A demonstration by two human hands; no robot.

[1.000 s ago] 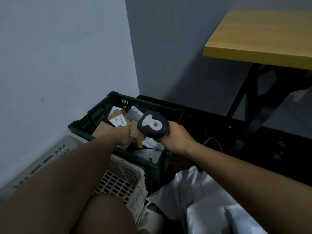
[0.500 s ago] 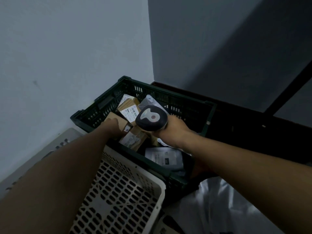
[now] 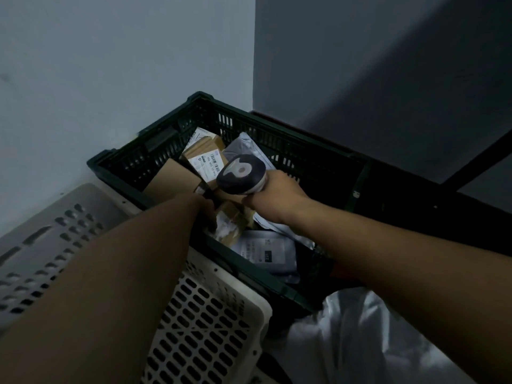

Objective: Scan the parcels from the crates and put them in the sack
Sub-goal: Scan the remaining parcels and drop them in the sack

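A dark green slatted crate (image 3: pixel 277 139) stands in the wall corner, filled with several parcels: brown cardboard boxes (image 3: pixel 205 151), grey plastic mailers (image 3: pixel 266 253) and a small taped box (image 3: pixel 230 225). My right hand (image 3: pixel 277 200) grips a dark handheld scanner (image 3: pixel 241 174) over the middle of the crate. My left hand (image 3: pixel 205 212) reaches down into the crate at the small taped box, its fingers mostly hidden behind my wrist. The white sack (image 3: pixel 360 342) lies at the lower right, beside the crate.
A white perforated crate (image 3: pixel 210 328) sits in front of the green one, under my left forearm. A grey perforated panel (image 3: pixel 50 239) lies at the left against the wall. A dark table leg (image 3: pixel 476 156) crosses the right side.
The view has moved closer to the green crate. My left hand has gone deeper among the parcels, toward the small taped box. The scanner stays over the crate's middle.
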